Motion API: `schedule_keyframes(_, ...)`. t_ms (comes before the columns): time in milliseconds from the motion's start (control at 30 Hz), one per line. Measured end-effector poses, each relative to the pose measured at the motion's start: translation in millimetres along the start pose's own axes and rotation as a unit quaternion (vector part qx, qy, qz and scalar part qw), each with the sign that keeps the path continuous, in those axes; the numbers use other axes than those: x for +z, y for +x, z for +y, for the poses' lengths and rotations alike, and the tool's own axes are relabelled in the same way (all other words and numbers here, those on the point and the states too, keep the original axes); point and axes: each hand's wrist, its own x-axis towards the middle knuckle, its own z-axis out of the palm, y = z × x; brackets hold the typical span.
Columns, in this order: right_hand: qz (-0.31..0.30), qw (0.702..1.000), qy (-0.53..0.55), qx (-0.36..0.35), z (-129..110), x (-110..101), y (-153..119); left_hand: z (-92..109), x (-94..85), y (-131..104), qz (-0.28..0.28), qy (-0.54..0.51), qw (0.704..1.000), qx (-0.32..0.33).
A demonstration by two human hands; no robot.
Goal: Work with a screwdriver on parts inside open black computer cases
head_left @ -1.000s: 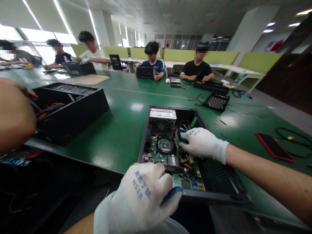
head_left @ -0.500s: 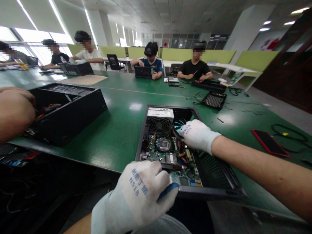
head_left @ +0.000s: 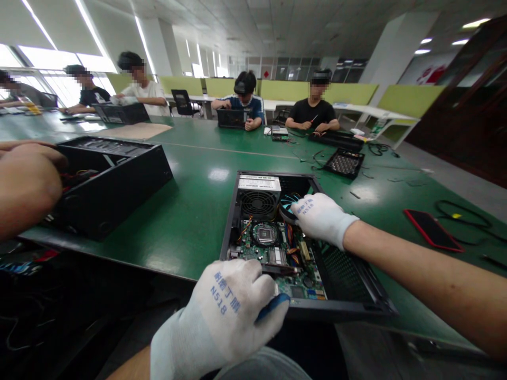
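Observation:
An opened computer case (head_left: pixel 340 306) lies on its side in front of me, with a green motherboard (head_left: pixel 291 287) inside. The bare processor socket area (head_left: pixel 264 234) shows in a dark ring on the board. My right hand (head_left: pixel 317 216), in a white glove, is closed on a round CPU cooler fan (head_left: pixel 288 208) with blue blades, at the right of the power supply (head_left: pixel 259 195). My left hand (head_left: pixel 237 306), also gloved, is closed over the case's near left edge; its fingertips are partly hidden.
Another person's arm (head_left: pixel 29 187) reaches into a second black case (head_left: pixel 119 184) at left. A red-edged phone-like slab (head_left: pixel 432 230) and black cables (head_left: pixel 467 214) lie at right. Several people work across the green table (head_left: pixel 198 158); a black panel (head_left: pixel 344 162) lies beyond my case.
The view has shifted slightly. My right hand still holds the fan, which is tilted a little differently. The left hand stays at the case edge, and the other person's arm has moved slightly right.

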Motion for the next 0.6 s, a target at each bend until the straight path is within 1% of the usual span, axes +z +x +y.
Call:
schedule_keyframes(133,0.028,1.0,-0.007,-0.001,4.4,-10.1,-3.0,-0.1,0.6,-0.9,0.002,-0.001,1.0,-0.002)
schedule_keyframes(267,0.05,0.999,-0.009,0.016,7.4,-21.5,-6.0,0.0,1.6,-1.3,-0.006,0.0,1.0,-0.008)
schedule_keyframes(433,0.038,0.999,-0.003,0.027,5.0,-26.7,-5.8,0.7,0.8,-1.2,0.009,-0.003,1.0,-0.008)
schedule_keyframes(600,0.042,0.996,0.015,0.075,6.2,-33.6,-9.1,0.7,0.3,-0.6,0.002,-0.006,1.0,-0.002)
